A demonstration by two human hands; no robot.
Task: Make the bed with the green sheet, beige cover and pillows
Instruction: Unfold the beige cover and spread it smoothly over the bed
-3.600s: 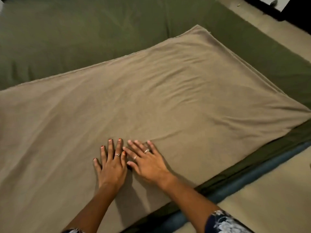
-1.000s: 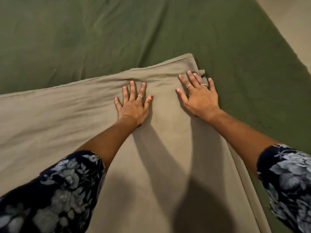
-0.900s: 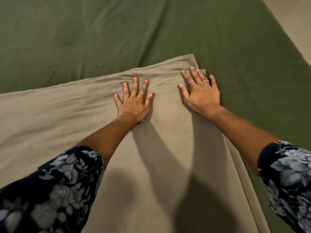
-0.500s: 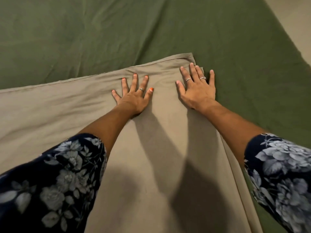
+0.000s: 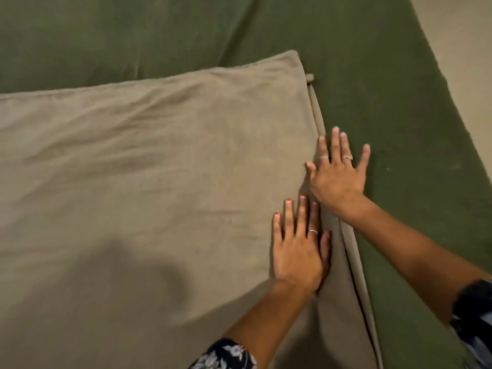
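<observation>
2 flat hands: left hand (image 5: 295,251) pressing beige cover (image 5: 159,182), right hand (image 5: 339,174) splayed across its edge onto green sheet (image 5: 386,89). Probably soft, light, slippery; best pinched at corners.

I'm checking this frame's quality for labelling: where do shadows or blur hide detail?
Head view: a soft dark shadow covers the beige cover at lower left; the left hand and right hand are slightly motion-blurred, fingertips soft; the green sheet is dim but its creases are readable.
</observation>
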